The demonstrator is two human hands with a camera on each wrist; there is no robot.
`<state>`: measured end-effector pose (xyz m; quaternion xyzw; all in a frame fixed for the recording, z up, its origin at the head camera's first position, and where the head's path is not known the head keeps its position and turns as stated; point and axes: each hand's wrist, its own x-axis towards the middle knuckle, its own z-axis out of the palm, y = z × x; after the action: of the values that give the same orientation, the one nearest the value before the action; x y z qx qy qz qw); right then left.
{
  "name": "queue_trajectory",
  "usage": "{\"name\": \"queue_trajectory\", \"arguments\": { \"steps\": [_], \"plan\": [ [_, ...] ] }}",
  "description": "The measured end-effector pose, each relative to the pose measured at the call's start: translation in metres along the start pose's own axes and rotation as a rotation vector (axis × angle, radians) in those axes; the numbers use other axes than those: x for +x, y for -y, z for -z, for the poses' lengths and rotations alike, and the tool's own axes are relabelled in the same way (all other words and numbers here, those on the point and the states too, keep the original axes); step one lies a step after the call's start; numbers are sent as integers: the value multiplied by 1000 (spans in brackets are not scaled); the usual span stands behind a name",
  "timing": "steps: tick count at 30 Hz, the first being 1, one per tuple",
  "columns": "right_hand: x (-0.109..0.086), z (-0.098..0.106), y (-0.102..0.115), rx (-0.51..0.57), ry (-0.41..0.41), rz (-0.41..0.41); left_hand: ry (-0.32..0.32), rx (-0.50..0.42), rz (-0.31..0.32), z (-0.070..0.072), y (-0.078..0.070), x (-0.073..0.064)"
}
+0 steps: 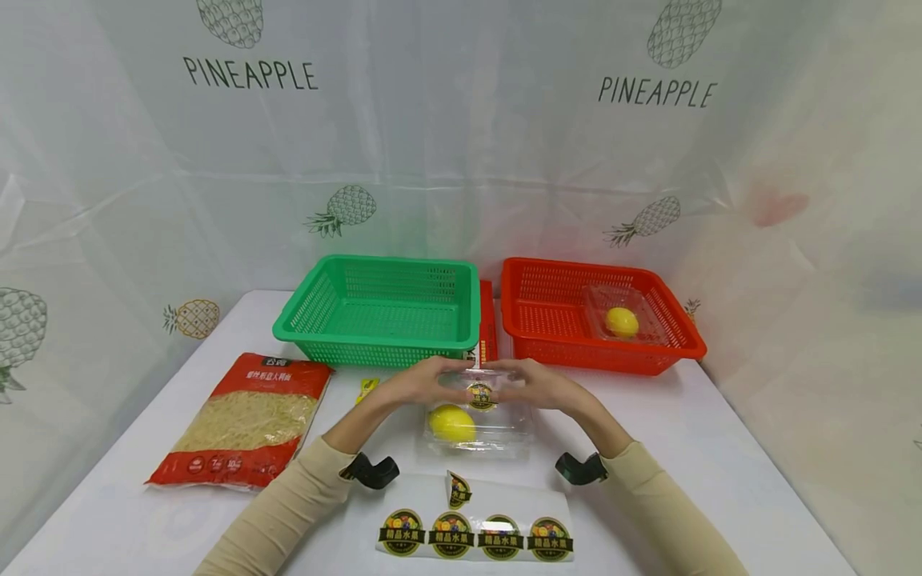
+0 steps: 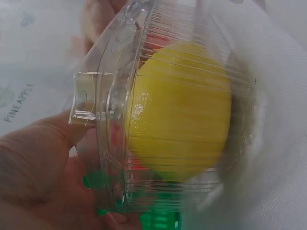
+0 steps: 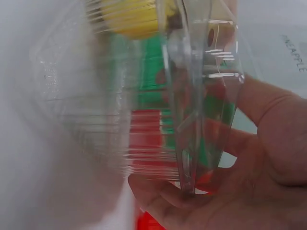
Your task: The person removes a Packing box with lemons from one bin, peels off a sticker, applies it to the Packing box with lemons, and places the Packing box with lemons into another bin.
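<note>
Both hands at one thing, mid-surface. Left hand (image 1: 425, 382) on one end, right hand (image 1: 549, 386) on the other; each grip holding a clear, ribbed plastic box (image 1: 504, 422), fingers wrapped at its edges in the wrist views. Box sits in front of the gap between the two baskets; whether its base touches the white surface (image 1: 735, 456), cannot tell.

Inside the box, toward the left hand: one glossy yellow, rounded lemon-like fruit (image 1: 452, 424). On top, between the hands: a round black-and-gold sticker (image 1: 481, 396).

Nearer the person: a white backing sheet (image 1: 519, 496), four round fruit-printed stickers (image 1: 451, 534) in a row along its near side, one part-folded sticker (image 1: 458, 490) at its far edge.

Far left: a rectangular green plastic basket (image 1: 389, 352). Far right: a red plastic basket (image 1: 587, 356) with a second clear plastic box (image 1: 651, 326) inside, another yellow fruit (image 1: 622, 322) in that. Between baskets, a flat red printed item (image 1: 487, 324).

Left side: a red-and-clear bag of pale yellow pasta (image 1: 245, 420); near it, a small yellow packet (image 1: 367, 389). Behind, a whitish pineapple-print curtain (image 1: 461, 120).
</note>
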<state>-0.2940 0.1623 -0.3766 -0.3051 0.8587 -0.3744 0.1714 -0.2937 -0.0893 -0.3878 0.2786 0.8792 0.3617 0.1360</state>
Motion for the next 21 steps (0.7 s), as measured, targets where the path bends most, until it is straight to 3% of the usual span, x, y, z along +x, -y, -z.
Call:
{"name": "queue_trajectory", "arguments": {
  "steps": [9, 12, 16, 21],
  "plan": [
    [1, -5, 0, 13, -12, 23, 5, 18, -23, 1, -7, -4],
    [0, -6, 1, 17, -21, -2, 5, 41, -13, 2, -7, -5],
    [-1, -7, 2, 22, -34, -44, 4, 49, -17, 4, -3, -5],
    [-8, -6, 1, 5, -80, -87, -22, 17, -67, 10, 9, -8]
  ]
}}
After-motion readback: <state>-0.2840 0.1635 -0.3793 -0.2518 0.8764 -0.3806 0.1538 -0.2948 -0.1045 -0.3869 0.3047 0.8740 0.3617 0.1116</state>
